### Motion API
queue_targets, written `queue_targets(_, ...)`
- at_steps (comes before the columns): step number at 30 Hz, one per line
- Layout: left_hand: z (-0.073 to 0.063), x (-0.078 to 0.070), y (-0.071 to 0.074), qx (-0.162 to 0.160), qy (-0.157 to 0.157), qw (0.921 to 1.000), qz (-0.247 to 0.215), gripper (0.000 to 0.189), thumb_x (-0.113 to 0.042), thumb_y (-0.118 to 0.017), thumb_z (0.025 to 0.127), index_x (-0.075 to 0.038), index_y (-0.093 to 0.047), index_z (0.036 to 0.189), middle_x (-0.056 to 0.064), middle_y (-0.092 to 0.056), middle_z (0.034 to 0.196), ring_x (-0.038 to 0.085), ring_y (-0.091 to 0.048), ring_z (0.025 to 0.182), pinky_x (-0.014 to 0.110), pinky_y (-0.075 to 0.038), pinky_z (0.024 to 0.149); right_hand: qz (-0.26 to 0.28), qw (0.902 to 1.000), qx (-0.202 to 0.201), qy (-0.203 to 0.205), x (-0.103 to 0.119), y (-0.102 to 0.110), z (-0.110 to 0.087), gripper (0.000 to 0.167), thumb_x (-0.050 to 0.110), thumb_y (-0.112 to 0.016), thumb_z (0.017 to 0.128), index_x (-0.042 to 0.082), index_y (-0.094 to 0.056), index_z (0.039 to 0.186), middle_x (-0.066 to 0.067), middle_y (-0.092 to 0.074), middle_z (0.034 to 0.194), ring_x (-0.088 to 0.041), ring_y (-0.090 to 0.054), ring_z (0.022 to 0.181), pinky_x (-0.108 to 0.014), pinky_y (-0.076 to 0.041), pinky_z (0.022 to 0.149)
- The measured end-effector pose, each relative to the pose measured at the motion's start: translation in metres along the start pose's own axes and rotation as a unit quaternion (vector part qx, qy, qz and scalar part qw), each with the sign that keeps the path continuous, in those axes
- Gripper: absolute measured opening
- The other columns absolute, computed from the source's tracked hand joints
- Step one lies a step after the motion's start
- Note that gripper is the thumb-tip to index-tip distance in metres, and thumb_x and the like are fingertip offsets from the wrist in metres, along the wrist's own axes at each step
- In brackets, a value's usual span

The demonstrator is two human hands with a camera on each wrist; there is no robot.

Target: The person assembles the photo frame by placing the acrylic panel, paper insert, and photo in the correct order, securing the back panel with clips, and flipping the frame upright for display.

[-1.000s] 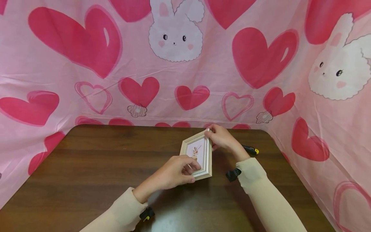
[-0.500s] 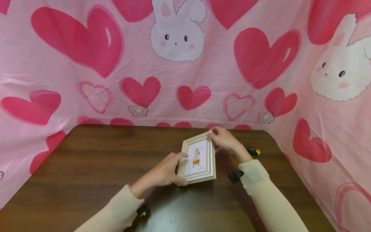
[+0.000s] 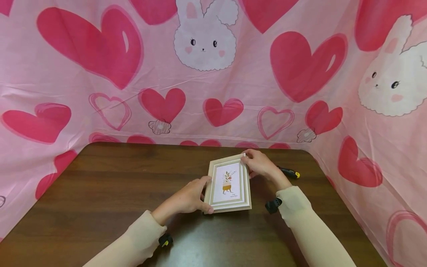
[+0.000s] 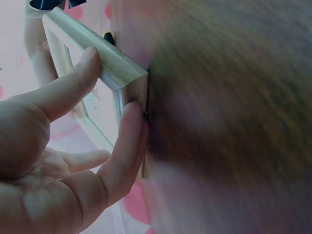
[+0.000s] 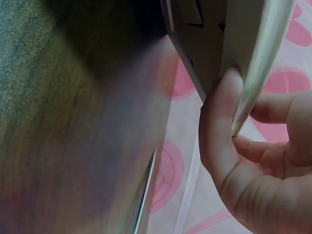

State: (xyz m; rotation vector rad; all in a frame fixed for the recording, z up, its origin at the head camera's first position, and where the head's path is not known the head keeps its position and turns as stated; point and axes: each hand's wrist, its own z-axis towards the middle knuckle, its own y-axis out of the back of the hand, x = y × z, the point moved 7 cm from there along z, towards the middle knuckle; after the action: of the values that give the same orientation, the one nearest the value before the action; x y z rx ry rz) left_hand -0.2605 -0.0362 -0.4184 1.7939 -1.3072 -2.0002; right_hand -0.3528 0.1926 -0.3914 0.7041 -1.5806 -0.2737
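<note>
A cream picture frame (image 3: 207, 198) with a print of a potted plant (image 3: 228, 185) is held up at a tilt over the table, its front facing up. My left hand (image 3: 186, 196) grips its left side near the close corner, the thumb and fingers spread along the edge in the left wrist view. At the far right corner, my right hand (image 3: 261, 165) pinches the rim. The right wrist view shows a finger (image 5: 226, 92) curled at the underside of the frame (image 5: 258, 48), the back of which is dark.
A screwdriver (image 3: 291, 173) with a black and yellow handle lies on the brown wooden table (image 3: 133, 178), just beyond the right wrist. Its metal shaft (image 5: 145, 192) shows in the right wrist view. Pink cloth (image 3: 247, 89) with hearts and rabbits hangs around the table.
The left hand has moved off the print to the left side and taken hold there. The picture frame has tipped flatter and come slightly nearer, with the right hand following it down.
</note>
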Motion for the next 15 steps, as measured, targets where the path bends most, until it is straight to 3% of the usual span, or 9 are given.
queue_targets(5,0.001,0.001,-0.001,-0.003,0.015,0.9998,0.01,0.104,-0.02,-0.101,0.073,0.001,-0.042,0.156,0.019,-0.054,0.123,0.02,-0.056,0.09,0.035,-0.053,0.08,-0.026,0.9996,0.007,0.01,-0.003,-0.003,0.003,0.05,0.022,-0.057,0.107,-0.002,-0.05,0.15,-0.022,-0.067,0.111,-0.02,-0.07,0.072,-0.045,-0.066,0.065)
queue_targets(11,0.0,0.0,-0.001,-0.005,0.033,0.9993,0.016,0.107,-0.022,-0.102,0.071,0.0,-0.042,0.157,0.019,-0.051,0.128,0.026,-0.052,0.104,0.044,-0.051,0.096,-0.048,0.9987,0.004,0.017,-0.007,-0.007,0.007,0.057,0.022,-0.059,0.106,-0.001,-0.046,0.156,-0.022,-0.066,0.111,-0.02,-0.072,0.069,-0.049,-0.066,0.067)
queue_targets(15,0.0,0.0,-0.002,-0.005,0.045,0.9988,0.019,0.107,-0.024,-0.102,0.07,0.001,-0.042,0.156,0.02,-0.05,0.128,0.028,-0.054,0.107,0.047,-0.051,0.1,-0.047,0.9988,-0.01,0.013,-0.013,-0.011,0.01,0.057,0.021,-0.062,0.104,-0.004,-0.047,0.153,-0.021,-0.066,0.109,-0.019,-0.071,0.068,-0.045,-0.066,0.064)
